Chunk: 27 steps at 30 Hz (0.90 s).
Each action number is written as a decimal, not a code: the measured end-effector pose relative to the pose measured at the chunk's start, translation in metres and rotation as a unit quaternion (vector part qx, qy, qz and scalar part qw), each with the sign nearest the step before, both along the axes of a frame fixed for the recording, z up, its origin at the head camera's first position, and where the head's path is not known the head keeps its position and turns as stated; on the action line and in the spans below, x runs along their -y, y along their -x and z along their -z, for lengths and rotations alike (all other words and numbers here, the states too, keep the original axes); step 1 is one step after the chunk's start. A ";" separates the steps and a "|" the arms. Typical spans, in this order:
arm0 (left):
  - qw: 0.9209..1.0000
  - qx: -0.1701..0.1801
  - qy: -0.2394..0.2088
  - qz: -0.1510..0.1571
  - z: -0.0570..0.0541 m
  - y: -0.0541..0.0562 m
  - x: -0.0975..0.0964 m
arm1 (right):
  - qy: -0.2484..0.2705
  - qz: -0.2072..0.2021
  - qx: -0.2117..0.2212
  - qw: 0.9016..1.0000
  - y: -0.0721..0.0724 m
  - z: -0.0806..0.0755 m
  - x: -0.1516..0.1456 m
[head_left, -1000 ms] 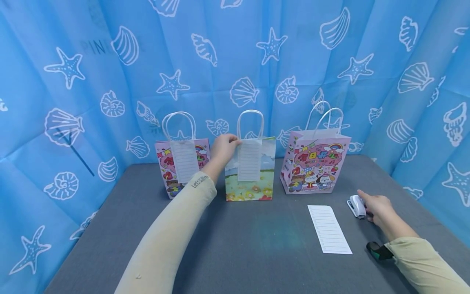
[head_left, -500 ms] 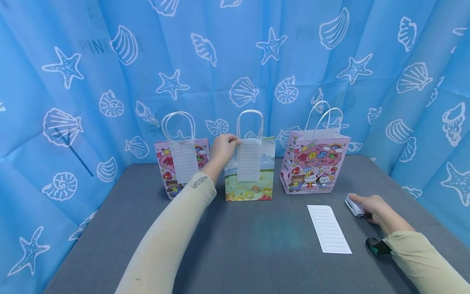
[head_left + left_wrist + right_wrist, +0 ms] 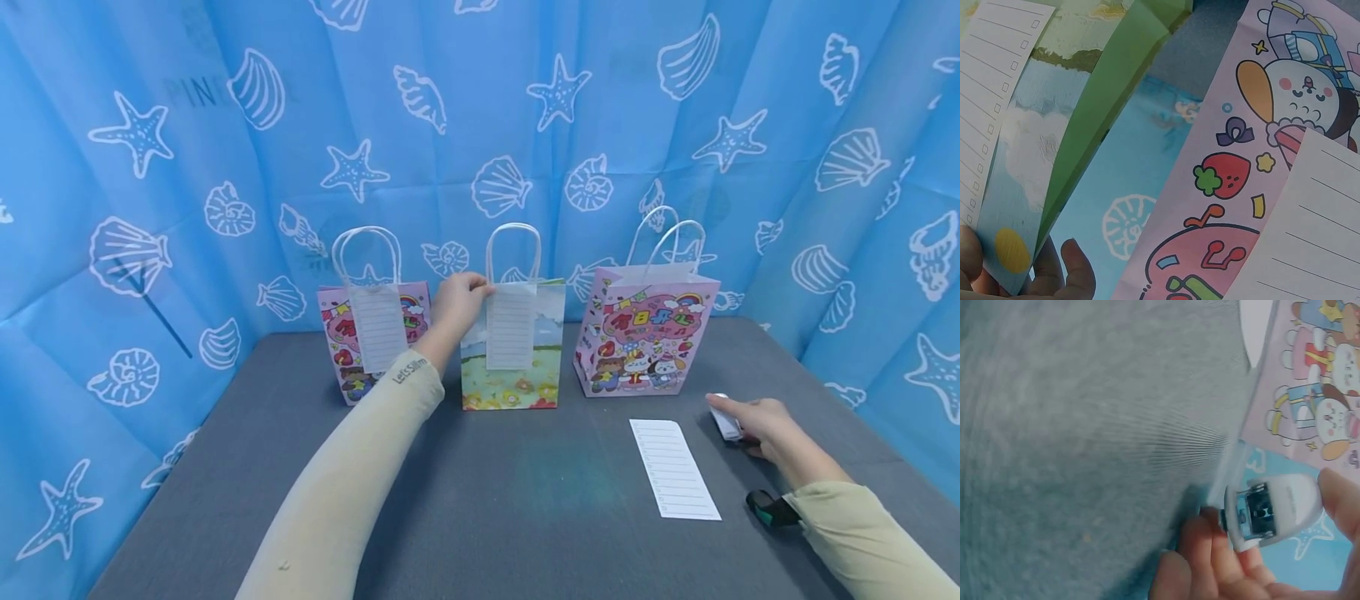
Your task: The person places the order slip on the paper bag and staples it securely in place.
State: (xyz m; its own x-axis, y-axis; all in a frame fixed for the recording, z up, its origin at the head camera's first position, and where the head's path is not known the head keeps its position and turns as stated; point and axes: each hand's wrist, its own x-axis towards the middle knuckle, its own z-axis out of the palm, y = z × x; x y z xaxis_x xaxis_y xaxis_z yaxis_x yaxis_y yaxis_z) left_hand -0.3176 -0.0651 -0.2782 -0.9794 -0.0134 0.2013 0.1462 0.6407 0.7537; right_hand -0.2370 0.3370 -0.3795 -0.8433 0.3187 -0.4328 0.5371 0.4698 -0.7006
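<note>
My left hand (image 3: 459,303) pinches the top edge of the middle paper gift bag (image 3: 546,350), which has a flower-meadow print and white rope handles. A lined checklist slip (image 3: 510,329) hangs down that bag's front, its upper corner right at my fingertips. In the left wrist view the thumb lies in front of the bag (image 3: 1022,156) and other fingers show behind it. My right hand (image 3: 767,423) grips a small white stapler (image 3: 1288,506) between thumb and curled fingers, low over the right side of the table. Part of the stapler is hidden by the hand in the head view.
A pink cartoon gift bag (image 3: 647,342) stands at right. Another pink bag (image 3: 341,337), at left, has a lined slip (image 3: 381,329) on its front. One loose slip (image 3: 675,468) lies on the grey table (image 3: 480,508), left of the stapler. A blue shell-print curtain (image 3: 480,125) hangs behind.
My right fingers have closed round the stapler, which has turned and shifted slightly to the left in the hand. The left hand stays in place at the middle bag.
</note>
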 end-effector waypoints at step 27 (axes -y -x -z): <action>1.000 -0.005 -0.011 0.002 0.000 -0.001 -0.001 | 0.229 -0.004 -0.127 0.965 -0.021 -0.026 0.034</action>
State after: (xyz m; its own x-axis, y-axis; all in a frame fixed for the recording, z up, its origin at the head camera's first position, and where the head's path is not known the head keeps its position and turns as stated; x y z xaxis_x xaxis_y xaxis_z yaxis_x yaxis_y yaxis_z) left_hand -0.3169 -0.0641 -0.2782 -0.9773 -0.0135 0.2113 0.1572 0.6226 0.7666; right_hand -0.2157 0.3027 -0.3537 -0.9424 0.1350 -0.3061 0.3186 0.0827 -0.9443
